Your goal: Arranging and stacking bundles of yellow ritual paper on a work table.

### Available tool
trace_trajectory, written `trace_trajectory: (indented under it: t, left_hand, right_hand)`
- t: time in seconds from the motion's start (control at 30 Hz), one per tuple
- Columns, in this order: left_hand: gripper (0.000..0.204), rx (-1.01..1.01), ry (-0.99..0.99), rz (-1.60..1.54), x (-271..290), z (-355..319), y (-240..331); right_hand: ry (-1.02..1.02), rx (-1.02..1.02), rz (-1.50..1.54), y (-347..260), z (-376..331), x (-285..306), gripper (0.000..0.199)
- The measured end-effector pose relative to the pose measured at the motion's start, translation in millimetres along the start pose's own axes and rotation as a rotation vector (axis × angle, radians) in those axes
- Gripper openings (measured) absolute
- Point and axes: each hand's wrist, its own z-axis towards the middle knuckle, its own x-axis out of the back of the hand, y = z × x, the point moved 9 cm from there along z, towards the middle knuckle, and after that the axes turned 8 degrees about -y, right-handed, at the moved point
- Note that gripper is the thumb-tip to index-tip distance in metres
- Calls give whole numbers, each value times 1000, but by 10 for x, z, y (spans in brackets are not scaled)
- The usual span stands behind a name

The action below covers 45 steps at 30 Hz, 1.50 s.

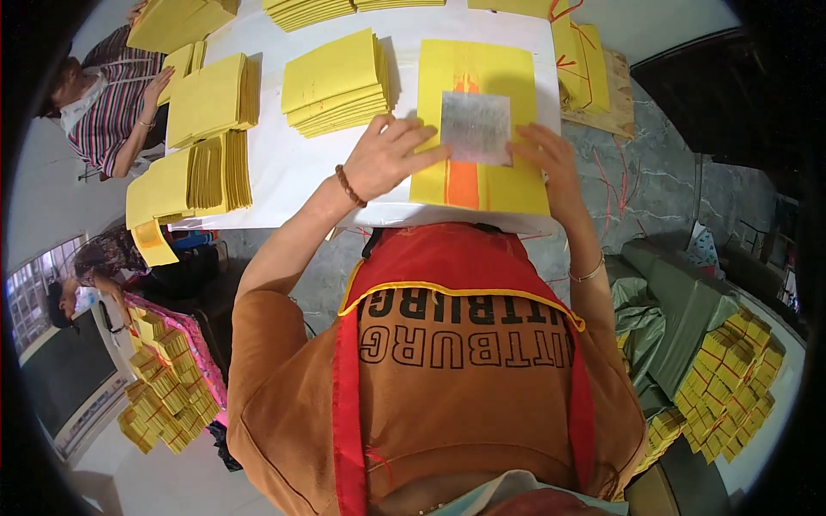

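A sheet of yellow paper with an orange stripe down its middle lies flat near the table's front edge. On it rests a silver foil square, covering part of the stripe. My left hand reaches over the yellow sheet's left side, fingers apart, fingertips touching or very near the foil's left edge. At the foil's right edge is my right hand, its fingers stretched out and apart over the sheet. Whether either hand lifts the foil cannot be made out.
Folded yellow paper stacks stand left of the sheet, with more along the table's left side. At far left a person in a striped top handles stacks; another person bends lower down. Tied yellow bundles are piled at lower right.
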Motion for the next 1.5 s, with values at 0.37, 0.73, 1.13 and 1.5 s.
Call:
trace_trajectory:
  t: [0.37,0.73,1.13,1.5]
  left_hand:
    - [24,740,-20,-725,-336,-102,-516]
    - [38,847,72,-904,-794,-102,-837]
    - [24,1011,117,-1283,-872,-149,-844]
    - [64,170,-58,-114,-152,620,42]
  right_hand:
    - [-87,-600,769,394,-39,-374,30]
    - [96,-626,611,549,107,-314,50]
    - [122,-710,506,577,145,-318,46]
    - [118,-714,472,585,209,-272,46]
